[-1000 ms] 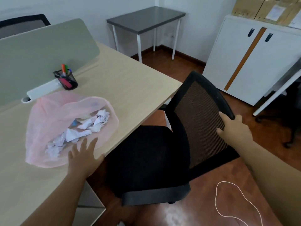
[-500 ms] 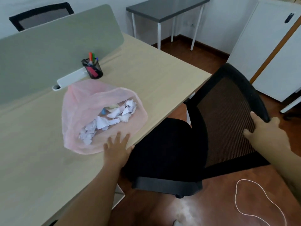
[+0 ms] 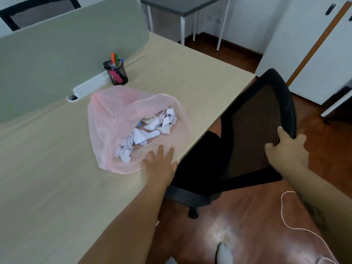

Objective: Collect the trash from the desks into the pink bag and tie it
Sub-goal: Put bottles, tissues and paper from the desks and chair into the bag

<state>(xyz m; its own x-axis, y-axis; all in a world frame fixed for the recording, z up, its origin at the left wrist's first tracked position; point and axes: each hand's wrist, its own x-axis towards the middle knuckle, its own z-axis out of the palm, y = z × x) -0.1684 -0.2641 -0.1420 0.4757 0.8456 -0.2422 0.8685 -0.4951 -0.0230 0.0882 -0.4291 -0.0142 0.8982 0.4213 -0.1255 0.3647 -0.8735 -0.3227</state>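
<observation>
A thin pink bag [image 3: 110, 119] lies open on the light wooden desk [image 3: 57, 178], its mouth toward me. Several crumpled white paper scraps [image 3: 146, 134] show through it. My left hand [image 3: 161, 164] rests flat at the bag's near rim, by the desk's front edge, fingers spread and holding nothing. My right hand [image 3: 287, 149] grips the side edge of the black mesh chair back [image 3: 257, 126].
A black mesh pen cup [image 3: 116, 73] with markers stands behind the bag, by a grey-green divider panel [image 3: 57, 54]. The black office chair seat [image 3: 198, 159] sits right against the desk edge. A grey side table [image 3: 182, 6] and white cabinet [image 3: 304, 44] stand beyond. A thin white cord [image 3: 285, 221] lies on the floor.
The view has swung left and closer, so desk and bag sit more central. My left hand stays at the bag's rim. My right hand keeps its hold on the chair back.
</observation>
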